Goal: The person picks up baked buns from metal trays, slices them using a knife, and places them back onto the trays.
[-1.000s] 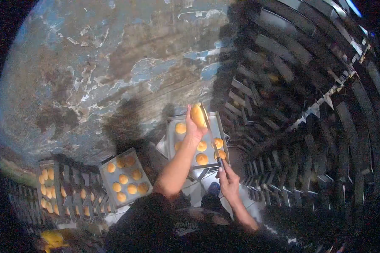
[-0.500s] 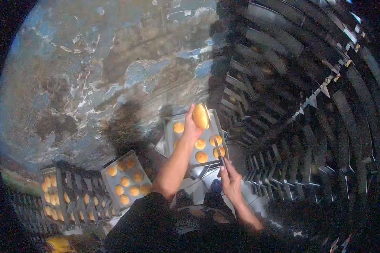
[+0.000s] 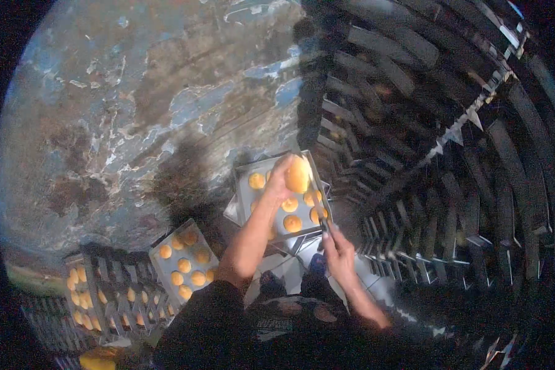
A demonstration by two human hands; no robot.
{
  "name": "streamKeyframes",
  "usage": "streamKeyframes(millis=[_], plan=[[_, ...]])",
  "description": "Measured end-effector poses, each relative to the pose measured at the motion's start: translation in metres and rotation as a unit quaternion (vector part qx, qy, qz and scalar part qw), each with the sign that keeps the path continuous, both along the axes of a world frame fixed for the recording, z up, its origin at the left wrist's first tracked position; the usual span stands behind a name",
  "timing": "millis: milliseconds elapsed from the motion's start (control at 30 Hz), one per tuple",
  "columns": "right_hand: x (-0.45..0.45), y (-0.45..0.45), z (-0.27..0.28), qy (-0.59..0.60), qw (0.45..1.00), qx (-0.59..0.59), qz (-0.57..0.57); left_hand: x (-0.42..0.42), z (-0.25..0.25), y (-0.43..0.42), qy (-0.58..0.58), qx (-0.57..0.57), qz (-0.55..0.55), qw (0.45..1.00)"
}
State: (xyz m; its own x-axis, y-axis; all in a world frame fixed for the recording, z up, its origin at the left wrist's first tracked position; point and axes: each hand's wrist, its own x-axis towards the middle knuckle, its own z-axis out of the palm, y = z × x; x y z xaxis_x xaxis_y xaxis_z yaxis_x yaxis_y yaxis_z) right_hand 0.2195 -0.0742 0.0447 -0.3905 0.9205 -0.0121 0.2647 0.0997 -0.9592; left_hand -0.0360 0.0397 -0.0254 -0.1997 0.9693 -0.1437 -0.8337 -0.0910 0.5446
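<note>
My left hand [image 3: 280, 177] grips a golden bun [image 3: 299, 175] above the metal tray [image 3: 248, 198]. The fingers of my right hand [image 3: 339, 246] are closed round the dark handle of a long knife [image 3: 318, 208]. Its blade runs up from the handle to the right side of the bun; the tip is hard to make out. Several round buns [image 3: 291, 223] lie on the tray below both hands.
A second tray [image 3: 161, 266] of buns stands at lower left, beside a rack [image 3: 95, 277] holding more buns. Dark slatted racks [image 3: 468, 203] fill the right side. A worn, peeling wall [image 3: 135, 111] rises behind. Something yellow [image 3: 98, 359] shows at bottom left.
The view has shifted, so the trays and wall sit differently in the frame. The held bun has turned and shows a broader face; the knife remains beside it.
</note>
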Motion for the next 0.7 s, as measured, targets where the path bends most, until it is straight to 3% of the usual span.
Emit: streamKeyframes(millis=[100,400,500,600,700], plan=[[-0.017,0.033,0.009,0.000,1.000,0.004,-0.001,0.031,0.025,-0.008,0.015,0.009,-0.007,1.000],[0.023,0.002,-0.009,-0.035,0.998,0.046,0.024,-0.018,0.006,0.010,0.015,-0.027,0.046,0.998],[0.018,0.018,-0.004,-0.011,0.996,-0.088,0.020,0.004,-0.008,0.012,0.008,-0.022,0.024,0.999],[-0.008,0.065,-0.029,-0.015,0.999,-0.005,0.033,0.037,-0.001,0.011,0.015,-0.002,0.014,1.000],[-0.018,0.090,-0.033,-0.009,0.998,-0.040,0.044,0.041,-0.013,0.020,-0.005,-0.039,0.042,0.998]])
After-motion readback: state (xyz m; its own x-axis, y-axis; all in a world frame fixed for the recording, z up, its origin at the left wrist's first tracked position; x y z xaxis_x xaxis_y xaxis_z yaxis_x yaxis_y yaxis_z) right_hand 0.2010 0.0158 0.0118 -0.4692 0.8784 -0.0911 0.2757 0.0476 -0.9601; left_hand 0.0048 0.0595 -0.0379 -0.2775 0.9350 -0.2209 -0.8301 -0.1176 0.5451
